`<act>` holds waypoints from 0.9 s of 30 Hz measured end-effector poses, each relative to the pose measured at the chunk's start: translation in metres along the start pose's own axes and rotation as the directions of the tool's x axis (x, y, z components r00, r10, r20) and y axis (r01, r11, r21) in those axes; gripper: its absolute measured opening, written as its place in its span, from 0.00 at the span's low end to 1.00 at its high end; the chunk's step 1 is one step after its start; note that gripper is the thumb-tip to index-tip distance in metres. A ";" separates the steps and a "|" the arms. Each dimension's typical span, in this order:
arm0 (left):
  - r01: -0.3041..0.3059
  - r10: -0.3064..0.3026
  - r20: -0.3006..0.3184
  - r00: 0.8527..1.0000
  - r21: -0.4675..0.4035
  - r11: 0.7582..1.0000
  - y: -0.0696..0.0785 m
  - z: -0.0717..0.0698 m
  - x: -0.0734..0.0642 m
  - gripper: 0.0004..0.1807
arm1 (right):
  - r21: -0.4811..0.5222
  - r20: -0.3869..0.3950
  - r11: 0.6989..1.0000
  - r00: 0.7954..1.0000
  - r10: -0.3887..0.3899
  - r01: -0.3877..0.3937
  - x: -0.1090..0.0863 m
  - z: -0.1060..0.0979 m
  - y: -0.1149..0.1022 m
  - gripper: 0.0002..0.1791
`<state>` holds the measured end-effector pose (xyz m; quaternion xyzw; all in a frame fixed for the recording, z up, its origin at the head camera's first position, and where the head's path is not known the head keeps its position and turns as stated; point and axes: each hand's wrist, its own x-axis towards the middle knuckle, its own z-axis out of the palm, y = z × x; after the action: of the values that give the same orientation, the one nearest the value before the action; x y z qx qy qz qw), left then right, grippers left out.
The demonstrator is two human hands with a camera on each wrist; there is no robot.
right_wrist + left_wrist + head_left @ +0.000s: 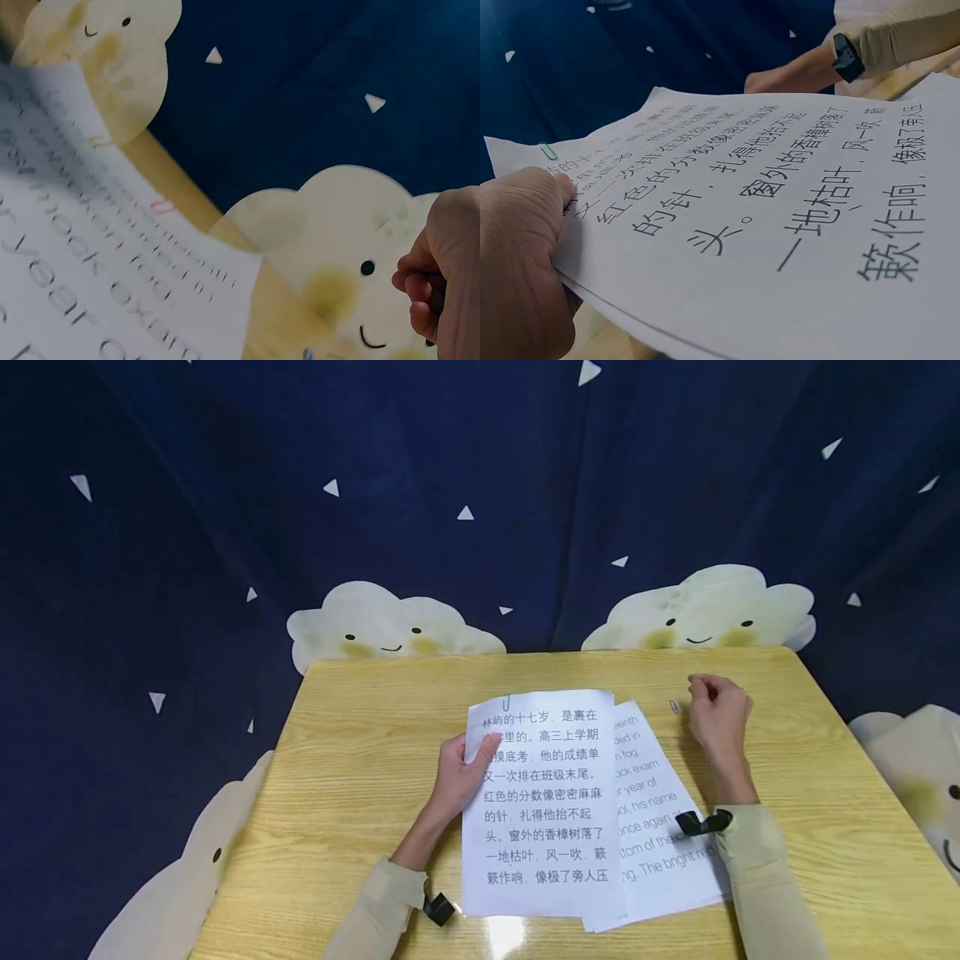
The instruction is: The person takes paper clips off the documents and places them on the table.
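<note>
My left hand (460, 772) grips the left edge of printed sheets (546, 897), the thumb lying on top. Large Chinese text covers the upper sheet, and a green paper clip (506, 702) sits on its top edge. Partly beneath lies a sheet of English text (667, 860). In the right wrist view, this sheet carries a yellow paper clip (100, 141) and a pink paper clip (164, 206) along its top edge. My right hand (722, 714) is held up to the right of the papers, fingers curled; nothing shows in it. Beside it a bluish paper clip (674, 706) lies on the table.
The papers are on a light wood table (360, 718). Behind it hangs a dark blue curtain (420, 460) with white triangles and smiling clouds. A black wrist device (703, 823) is strapped over the right sleeve, and another (438, 909) over the left.
</note>
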<state>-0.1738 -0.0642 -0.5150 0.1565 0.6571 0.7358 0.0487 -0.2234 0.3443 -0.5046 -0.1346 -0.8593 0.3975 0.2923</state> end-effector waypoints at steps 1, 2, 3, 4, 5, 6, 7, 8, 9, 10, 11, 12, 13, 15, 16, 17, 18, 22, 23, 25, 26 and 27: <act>0.000 0.000 0.001 1.000 0.000 1.000 0.000 0.000 0.000 0.17 | 0.013 -0.011 1.000 1.000 -0.006 0.006 0.000 -0.001 -0.004 0.15; 0.000 0.000 0.003 1.000 0.000 1.000 0.000 0.000 0.001 0.17 | 0.026 -0.020 1.000 1.000 -0.010 0.011 0.000 -0.003 -0.007 0.15; 0.001 -0.001 0.007 1.000 -0.003 1.000 0.000 0.001 0.001 0.17 | 0.036 -0.028 0.999 1.000 -0.013 0.014 0.000 -0.004 -0.010 0.15; 0.002 -0.002 0.009 1.000 -0.003 1.000 0.000 0.001 0.001 0.17 | 0.046 -0.036 0.999 0.999 -0.016 0.017 0.000 -0.006 -0.013 0.14; 0.003 -0.003 0.011 1.000 -0.006 1.000 0.000 0.001 0.001 0.17 | 0.051 -0.043 0.998 0.999 -0.023 0.025 0.000 -0.007 -0.015 0.14; 0.005 -0.005 0.013 1.000 -0.007 1.000 0.000 0.001 0.001 0.17 | 0.061 -0.049 0.998 0.998 -0.029 0.032 0.000 -0.008 -0.018 0.14; 0.006 -0.006 0.015 1.000 -0.008 1.000 0.000 0.001 0.001 0.17 | 0.066 -0.055 0.997 0.998 -0.039 0.042 -0.001 -0.009 -0.021 0.14; 0.008 -0.008 0.017 1.000 -0.009 1.000 0.000 0.001 0.001 0.17 | 0.070 -0.059 0.996 0.997 -0.049 0.054 -0.001 -0.010 -0.024 0.14; 0.011 -0.011 0.017 1.000 -0.010 1.000 -0.001 0.001 0.000 0.17 | 0.074 -0.064 0.995 0.996 -0.061 0.066 -0.002 -0.011 -0.027 0.14; 0.011 -0.011 0.016 1.000 -0.010 1.000 -0.001 0.001 0.000 0.17 | 0.077 -0.069 0.994 0.995 -0.075 0.080 -0.002 -0.011 -0.031 0.13; 0.012 -0.011 0.016 1.000 -0.010 1.000 -0.001 0.001 0.000 0.18 | 0.087 -0.070 0.992 0.994 -0.087 0.093 -0.002 -0.012 -0.035 0.13; 0.010 -0.010 0.016 1.000 -0.009 1.000 -0.001 0.001 0.000 0.18 | 0.097 -0.069 0.990 0.993 -0.097 0.103 -0.003 -0.012 -0.039 0.13; 0.008 -0.008 0.015 1.000 -0.006 1.000 -0.001 0.001 0.000 0.18 | 0.101 -0.067 0.988 0.992 -0.108 0.114 -0.003 -0.012 -0.043 0.13; 0.005 -0.005 0.014 1.000 -0.001 1.000 -0.001 0.001 0.000 0.18 | 0.122 -0.065 0.984 0.990 -0.125 0.133 -0.005 -0.013 -0.050 0.12; 0.003 -0.003 0.014 1.000 0.002 1.000 -0.001 0.002 0.001 0.18 | 0.134 -0.063 0.981 0.989 -0.133 0.141 -0.005 -0.013 -0.054 0.12; 0.000 0.000 0.014 1.000 0.004 1.000 0.000 0.002 0.001 0.18 | 0.145 -0.058 0.978 0.988 -0.142 0.149 -0.006 -0.013 -0.058 0.11; -0.001 0.001 0.013 1.000 0.007 1.000 0.000 0.002 0.001 0.18 | 0.151 -0.053 0.976 0.987 -0.152 0.159 -0.007 -0.013 -0.062 0.11; 0.004 -0.004 0.017 1.000 0.001 1.000 -0.001 0.002 0.000 0.17 | 0.181 -0.031 0.962 0.979 -0.200 0.203 -0.013 -0.012 -0.076 0.10; 0.005 -0.005 0.018 1.000 -0.002 1.000 -0.001 0.003 0.000 0.17 | 0.188 -0.026 0.958 0.976 -0.215 0.216 -0.015 -0.011 -0.080 0.09; 0.011 -0.011 0.021 1.000 -0.011 1.000 -0.002 0.003 0.000 0.17 | 0.196 -0.018 0.949 0.969 -0.247 0.246 -0.018 -0.011 -0.086 0.08; 0.012 -0.012 0.022 1.000 -0.012 1.000 -0.003 0.004 0.000 0.17 | 0.203 -0.016 0.944 0.965 -0.263 0.261 -0.020 -0.011 -0.089 0.08; 0.010 -0.009 0.023 1.000 -0.011 1.000 -0.003 0.004 0.000 0.17 | 0.208 -0.010 0.940 0.961 -0.275 0.271 -0.021 -0.010 -0.092 0.08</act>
<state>-0.1728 -0.0598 -0.5175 0.1615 0.6533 0.7372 0.0605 -0.2003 0.2815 -0.4379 0.0208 -0.8263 0.4417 0.3489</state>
